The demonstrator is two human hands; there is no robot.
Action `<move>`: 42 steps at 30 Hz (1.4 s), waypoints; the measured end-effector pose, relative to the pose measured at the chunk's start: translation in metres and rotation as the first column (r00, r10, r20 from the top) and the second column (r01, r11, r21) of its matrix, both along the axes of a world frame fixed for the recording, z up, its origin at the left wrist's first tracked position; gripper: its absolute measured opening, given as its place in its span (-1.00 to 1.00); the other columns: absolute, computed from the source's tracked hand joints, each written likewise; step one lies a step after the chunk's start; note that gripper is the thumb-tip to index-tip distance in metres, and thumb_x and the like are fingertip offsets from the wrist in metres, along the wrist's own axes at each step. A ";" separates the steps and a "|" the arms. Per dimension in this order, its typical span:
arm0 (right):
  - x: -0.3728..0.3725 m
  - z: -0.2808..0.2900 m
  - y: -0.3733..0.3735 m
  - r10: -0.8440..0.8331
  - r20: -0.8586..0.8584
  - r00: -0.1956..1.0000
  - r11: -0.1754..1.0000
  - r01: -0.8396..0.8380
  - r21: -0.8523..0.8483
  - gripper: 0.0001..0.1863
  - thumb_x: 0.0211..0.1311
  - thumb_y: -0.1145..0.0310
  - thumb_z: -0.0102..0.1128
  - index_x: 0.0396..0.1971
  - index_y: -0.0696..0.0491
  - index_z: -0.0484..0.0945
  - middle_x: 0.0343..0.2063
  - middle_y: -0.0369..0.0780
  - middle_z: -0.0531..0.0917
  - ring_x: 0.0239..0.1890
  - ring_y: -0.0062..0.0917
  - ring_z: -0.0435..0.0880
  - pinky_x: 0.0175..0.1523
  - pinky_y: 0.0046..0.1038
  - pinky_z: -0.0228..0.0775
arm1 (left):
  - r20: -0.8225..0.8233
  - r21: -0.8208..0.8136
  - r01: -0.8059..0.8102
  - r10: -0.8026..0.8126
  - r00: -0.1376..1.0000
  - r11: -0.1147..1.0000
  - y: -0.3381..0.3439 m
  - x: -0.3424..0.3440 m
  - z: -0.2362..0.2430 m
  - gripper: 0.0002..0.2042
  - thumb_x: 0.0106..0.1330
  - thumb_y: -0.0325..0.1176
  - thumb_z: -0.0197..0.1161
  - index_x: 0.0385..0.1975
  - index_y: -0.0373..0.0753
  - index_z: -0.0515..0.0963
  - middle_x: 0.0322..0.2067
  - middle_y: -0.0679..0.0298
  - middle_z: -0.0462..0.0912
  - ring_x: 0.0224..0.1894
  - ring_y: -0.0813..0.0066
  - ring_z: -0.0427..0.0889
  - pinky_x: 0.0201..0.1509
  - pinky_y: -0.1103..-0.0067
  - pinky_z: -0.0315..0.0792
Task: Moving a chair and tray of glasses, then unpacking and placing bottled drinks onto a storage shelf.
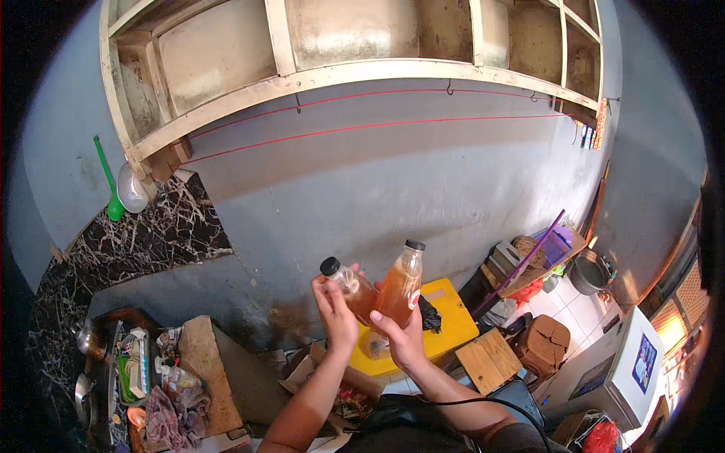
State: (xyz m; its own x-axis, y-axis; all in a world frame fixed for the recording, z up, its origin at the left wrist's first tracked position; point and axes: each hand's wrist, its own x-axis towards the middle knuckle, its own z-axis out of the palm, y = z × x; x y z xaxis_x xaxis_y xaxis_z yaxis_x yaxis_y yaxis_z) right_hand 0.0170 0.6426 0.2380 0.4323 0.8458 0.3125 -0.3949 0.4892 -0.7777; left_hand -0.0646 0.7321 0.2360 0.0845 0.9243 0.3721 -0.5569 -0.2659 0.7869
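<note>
My left hand (339, 320) is wrapped round a clear bottle (358, 293) with a black cap and brownish-orange liquid inside. That bottle leans to the left. In my right hand (404, 341) is a second bottle (399, 285), also black-capped, filled with orange-brown liquid and bearing a small red-and-white label. It stands nearly upright, close beside the first. Both are held above a yellow table (455, 332). A clear, rounded thing (375, 348) shows just under my hands; I cannot make out its kind. Crumpled black plastic (430, 315) lies on the yellow top.
An open cardboard box (365, 383) sits left of the yellow table. Further left, a cluttered counter holds cloths (175, 417) and a wooden board (202, 355). At right are a wooden stool (488, 361), a brown basket (544, 340) and a white cabinet (630, 362). Wooden shelving (362, 72) hangs overhead.
</note>
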 end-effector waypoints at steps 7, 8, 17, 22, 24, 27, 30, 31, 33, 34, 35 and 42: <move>-0.009 0.014 0.007 -0.100 0.126 0.987 0.995 0.097 0.032 -0.38 0.09 0.43 0.45 0.11 0.13 0.31 0.02 -0.18 0.52 0.10 -0.47 0.51 0.21 -0.38 0.34 | -0.258 0.133 0.113 -0.076 0.963 0.985 -0.005 -0.005 0.026 -0.44 0.42 -0.20 0.19 0.30 -0.30 0.19 0.21 0.14 0.37 0.19 0.41 0.40 0.27 0.47 0.30; -0.010 0.019 0.008 -0.087 0.115 0.989 0.996 0.083 0.040 -0.37 0.07 0.42 0.47 0.10 0.14 0.31 0.01 -0.18 0.52 0.09 -0.48 0.51 0.21 -0.38 0.34 | -0.253 0.137 0.110 -0.073 0.965 0.984 0.001 -0.009 0.028 -0.44 0.42 -0.20 0.19 0.30 -0.30 0.19 0.21 0.14 0.37 0.19 0.41 0.40 0.27 0.47 0.30; 0.015 0.059 0.018 -0.197 0.336 0.921 0.980 0.177 0.090 -0.37 0.05 0.53 0.43 0.11 0.13 0.30 -0.07 -0.21 0.57 -0.01 -0.50 0.59 0.12 -0.40 0.43 | 0.128 0.068 0.507 -0.512 0.850 0.859 0.021 -0.040 0.070 -0.66 0.49 -0.13 -0.02 0.12 -0.15 0.20 0.05 0.06 0.49 -0.06 0.23 0.62 -0.03 0.27 0.58; 0.019 0.079 0.023 -0.321 0.316 0.893 0.942 0.266 0.204 -0.32 0.06 0.51 0.43 0.18 0.11 0.29 -0.04 -0.22 0.52 -0.03 -0.56 0.55 -0.02 -0.44 0.50 | -0.210 0.208 0.452 -0.412 0.887 0.867 0.017 -0.049 0.101 -0.49 0.25 -0.48 0.27 0.14 -0.10 0.18 0.05 0.17 0.49 -0.09 0.23 0.66 -0.12 0.31 0.65; 0.021 0.091 0.018 -0.305 0.335 0.891 0.947 0.245 0.208 -0.30 0.13 0.47 0.37 0.24 0.10 0.21 -0.01 -0.19 0.50 0.00 -0.51 0.54 -0.01 -0.39 0.53 | -0.144 0.178 0.488 -0.468 0.872 0.854 0.014 -0.049 0.121 -0.45 0.20 -0.48 0.30 0.16 -0.15 0.20 0.02 0.17 0.51 -0.05 0.24 0.64 -0.05 0.29 0.64; 0.026 0.102 0.020 -0.225 0.293 0.929 0.964 0.168 0.206 -0.32 0.24 0.40 0.22 0.30 0.09 0.10 0.02 -0.14 0.47 -0.01 -0.40 0.57 0.03 -0.31 0.53 | -0.017 0.247 0.556 -0.570 0.821 0.794 0.018 -0.052 0.137 -0.52 0.22 -0.39 0.28 0.14 -0.26 0.33 -0.04 0.17 0.55 0.01 0.34 0.60 0.10 0.32 0.55; 0.025 0.121 0.015 -0.190 0.320 0.928 0.968 0.123 0.218 -0.39 0.24 0.38 0.28 0.19 0.11 0.16 0.05 -0.19 0.44 0.10 -0.49 0.45 0.18 -0.38 0.34 | -0.126 0.207 0.499 -0.483 0.867 0.842 0.031 -0.056 0.142 -0.40 0.21 -0.20 0.27 0.24 -0.26 0.29 0.03 0.10 0.52 0.01 0.26 0.60 0.10 0.36 0.53; 0.025 0.125 0.015 -0.193 0.321 0.927 0.967 0.124 0.224 -0.39 0.24 0.38 0.28 0.19 0.11 0.16 0.05 -0.19 0.44 0.10 -0.49 0.45 0.18 -0.38 0.34 | -0.127 0.213 0.499 -0.483 0.866 0.840 0.031 -0.056 0.146 -0.40 0.21 -0.20 0.27 0.24 -0.26 0.29 0.03 0.10 0.52 0.01 0.26 0.60 0.10 0.36 0.53; 0.025 0.132 0.015 -0.200 0.358 0.912 0.965 0.119 0.235 -0.38 0.23 0.38 0.30 0.19 0.11 0.16 0.05 -0.18 0.44 0.11 -0.48 0.45 0.19 -0.37 0.33 | -0.136 0.214 0.486 -0.467 0.874 0.847 0.027 -0.055 0.158 -0.39 0.25 -0.09 0.22 0.24 -0.28 0.31 0.07 0.11 0.52 0.00 0.33 0.60 0.08 0.45 0.52; 0.026 0.135 0.015 -0.204 0.359 0.911 0.963 0.121 0.240 -0.38 0.23 0.38 0.30 0.19 0.11 0.16 0.05 -0.18 0.44 0.11 -0.48 0.45 0.19 -0.37 0.33 | -0.136 0.220 0.488 -0.469 0.873 0.845 0.025 -0.055 0.164 -0.39 0.25 -0.09 0.22 0.24 -0.28 0.31 0.07 0.11 0.52 0.00 0.33 0.60 0.08 0.45 0.52; 0.026 0.139 0.015 -0.203 0.361 0.910 0.963 0.119 0.243 -0.38 0.23 0.37 0.30 0.19 0.12 0.16 0.04 -0.18 0.44 0.12 -0.48 0.44 0.20 -0.37 0.32 | -0.145 0.251 0.484 -0.462 0.875 0.838 0.023 -0.054 0.171 -0.38 0.26 -0.07 0.20 0.25 -0.28 0.30 0.09 0.12 0.52 0.00 0.34 0.60 0.07 0.44 0.52; 0.024 0.172 0.018 -0.178 0.377 0.909 0.957 0.071 0.280 -0.39 0.24 0.37 0.29 0.18 0.12 0.15 0.04 -0.17 0.43 0.12 -0.47 0.44 0.21 -0.36 0.30 | -0.106 0.329 0.564 -0.564 0.819 0.757 0.027 -0.057 0.199 -0.46 0.38 -0.10 0.00 0.27 -0.28 0.27 0.13 0.12 0.50 -0.02 0.36 0.60 0.09 0.43 0.49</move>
